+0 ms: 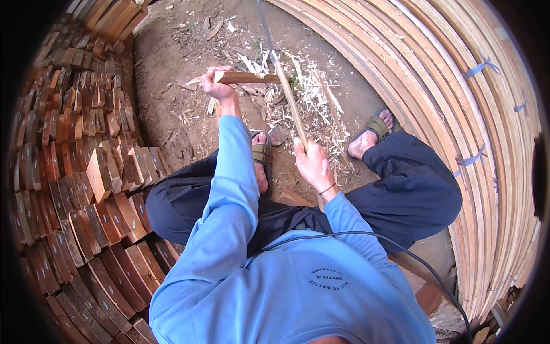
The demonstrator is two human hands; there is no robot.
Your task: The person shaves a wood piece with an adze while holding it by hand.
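Note:
My left hand [219,86] is closed around one end of a short wooden piece [249,77], held roughly level above the ground. Its far end meets or passes behind the long pale handle [291,100] of a bladed tool; I cannot tell whether they touch. My right hand [314,163] grips that handle low down, and its butt runs back under my wrist. Beyond the handle a thin, dark, blurred blade [264,26] points away toward the top edge. Pale wood shavings [312,94] lie scattered on the dirt below the piece.
Stacked sawn blocks [86,189] rise close on my left. Long stacked planks [447,74], tied with blue strips [482,67], curve along the right. My sandalled feet [262,163] stand on the dirt near the shavings. A black cable [412,255] crosses my shirt.

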